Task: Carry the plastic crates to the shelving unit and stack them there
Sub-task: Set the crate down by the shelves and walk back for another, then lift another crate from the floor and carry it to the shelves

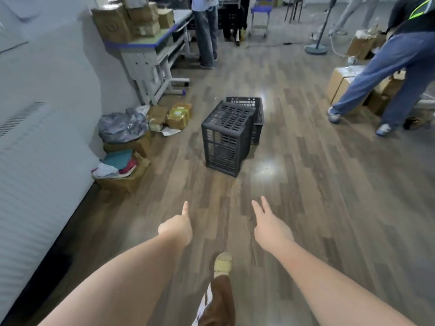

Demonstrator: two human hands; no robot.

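Two dark grey slatted plastic crates stand on the wooden floor ahead of me. The near crate [226, 140] lies tipped on its side, and the far crate [253, 109] stands upright right behind it, touching it. Both my arms reach forward, well short of the crates. My left hand [176, 228] holds nothing, its thumb stretched forward and the other fingers hidden under the hand. My right hand [270, 225] is empty too, with two straight fingers pointing toward the crates. No shelving unit is clearly in view.
Cardboard boxes and bags [131, 142] pile along the left wall below a desk [150, 50] loaded with boxes. One person [207, 31] stands at the desk; another person [388, 74] strides at right beside more boxes [341, 83]. A fan stand [316, 48] is behind.
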